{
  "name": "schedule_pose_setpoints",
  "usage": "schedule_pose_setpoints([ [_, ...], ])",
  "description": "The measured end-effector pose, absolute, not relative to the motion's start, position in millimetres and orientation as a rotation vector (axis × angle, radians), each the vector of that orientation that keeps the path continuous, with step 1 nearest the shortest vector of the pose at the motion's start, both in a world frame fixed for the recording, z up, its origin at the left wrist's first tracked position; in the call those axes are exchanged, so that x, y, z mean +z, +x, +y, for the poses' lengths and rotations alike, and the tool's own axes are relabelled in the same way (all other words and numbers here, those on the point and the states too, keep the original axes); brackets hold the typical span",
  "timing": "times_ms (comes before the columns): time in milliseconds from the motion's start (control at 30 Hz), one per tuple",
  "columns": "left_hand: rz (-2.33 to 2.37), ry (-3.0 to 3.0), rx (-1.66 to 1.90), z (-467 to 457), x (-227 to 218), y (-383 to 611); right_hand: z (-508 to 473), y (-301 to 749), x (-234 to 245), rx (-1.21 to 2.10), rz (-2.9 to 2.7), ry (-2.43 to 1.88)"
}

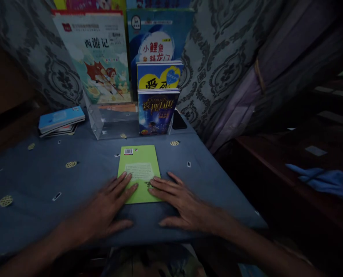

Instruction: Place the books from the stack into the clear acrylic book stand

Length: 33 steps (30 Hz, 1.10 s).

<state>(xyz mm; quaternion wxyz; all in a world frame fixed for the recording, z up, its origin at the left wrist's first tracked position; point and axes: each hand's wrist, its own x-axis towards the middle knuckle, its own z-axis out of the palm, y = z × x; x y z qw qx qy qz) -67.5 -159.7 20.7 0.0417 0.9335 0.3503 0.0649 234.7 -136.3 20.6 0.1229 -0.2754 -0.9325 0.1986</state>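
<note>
A thin green book (139,169) lies flat, back cover up with a barcode at its far corner, on the blue tablecloth (44,184). My left hand (107,209) rests open on the cloth, its fingertips on the book's near left edge. My right hand (178,202) lies open too, fingers spread, with the fingertips on the book's near right corner. Neither hand grips anything.
A clear plastic stand (110,121) at the back holds upright books: a dark blue one (156,111), a yellow-and-blue one (159,75) and two tall ones behind. A small stack of books (61,121) lies at the left. The table edge drops off on the right beside a curtain (246,77).
</note>
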Motion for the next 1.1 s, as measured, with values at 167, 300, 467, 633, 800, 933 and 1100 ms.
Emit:
schedule_pose_setpoints([
  [167,0.987,2.844,0.214,-182.7,27.8,-67.9,-157.8,242.4,26.3,0.638,-2.734,-0.821],
  [300,1.042,2.819,0.232,-182.1,29.2,-69.3,-155.9,242.9,25.5,0.624,-2.721,-0.827],
  [467,1.149,2.775,0.288,-175.5,20.7,-71.1,-139.7,240.1,17.1,0.571,-2.712,-0.883],
  [633,1.164,2.659,0.289,-157.6,20.9,-72.9,-115.8,232.2,12.2,0.545,-2.714,-0.935],
  [800,1.167,2.461,0.41,-135.5,31.8,-67.3,-102.8,223.1,14.0,0.574,-2.732,-0.915],
  [933,1.07,2.303,0.615,-124.5,31.4,-70.4,-99.4,223.9,16.0,0.577,-2.74,-0.926],
  [1100,1.01,2.445,0.429,-118.8,21.4,-83.7,-96.6,226.6,17.7,0.6,-2.703,-0.905],
])
